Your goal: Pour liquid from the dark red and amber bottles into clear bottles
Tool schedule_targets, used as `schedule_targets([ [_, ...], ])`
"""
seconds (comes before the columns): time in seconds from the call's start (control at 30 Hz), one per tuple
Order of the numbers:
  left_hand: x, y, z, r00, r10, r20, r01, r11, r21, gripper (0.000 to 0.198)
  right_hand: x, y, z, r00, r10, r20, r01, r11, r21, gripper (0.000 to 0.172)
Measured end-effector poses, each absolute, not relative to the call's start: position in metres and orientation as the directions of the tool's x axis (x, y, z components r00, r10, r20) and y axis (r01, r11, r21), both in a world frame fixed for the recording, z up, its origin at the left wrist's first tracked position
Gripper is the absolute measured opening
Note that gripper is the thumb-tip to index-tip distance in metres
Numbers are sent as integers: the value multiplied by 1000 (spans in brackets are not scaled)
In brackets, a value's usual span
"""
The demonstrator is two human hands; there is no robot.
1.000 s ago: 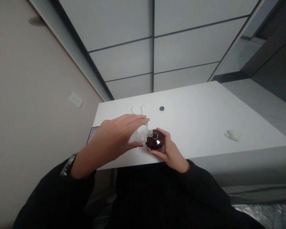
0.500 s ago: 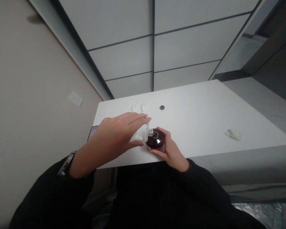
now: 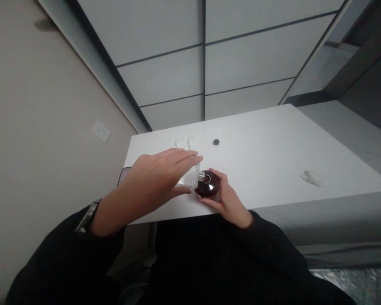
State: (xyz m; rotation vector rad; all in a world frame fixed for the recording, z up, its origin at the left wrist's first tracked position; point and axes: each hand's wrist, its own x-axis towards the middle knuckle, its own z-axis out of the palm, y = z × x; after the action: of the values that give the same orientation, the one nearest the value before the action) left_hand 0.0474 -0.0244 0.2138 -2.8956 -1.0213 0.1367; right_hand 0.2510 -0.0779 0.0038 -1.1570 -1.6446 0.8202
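Note:
My left hand is closed around a clear bottle, tipped sideways so its neck points right. The neck reaches the round mouth of a dark brown bottle; whether the two touch I cannot tell. My right hand wraps the brown bottle from the right, thumb in front and fingers behind, and holds it upright at the table's front. Much of the clear bottle is hidden behind my left hand.
Two white pump tops lie at the back of the white table, with a small dark cap to their right. A crumpled white tissue rests at the right. A phone-like object shows partly at the left edge.
The clear bottle has shifted very slightly right and up over the brown bottle's mouth, along with my left hand. My right hand and the brown bottle stay in place.

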Motion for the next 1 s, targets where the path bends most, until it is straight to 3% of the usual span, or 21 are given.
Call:
schedule_targets([
  [1.0, 72, -30, 230, 799, 582, -154, 549, -809, -209, 43, 249, -77, 4, -102, 951, 293, 321, 310, -895, 87],
])
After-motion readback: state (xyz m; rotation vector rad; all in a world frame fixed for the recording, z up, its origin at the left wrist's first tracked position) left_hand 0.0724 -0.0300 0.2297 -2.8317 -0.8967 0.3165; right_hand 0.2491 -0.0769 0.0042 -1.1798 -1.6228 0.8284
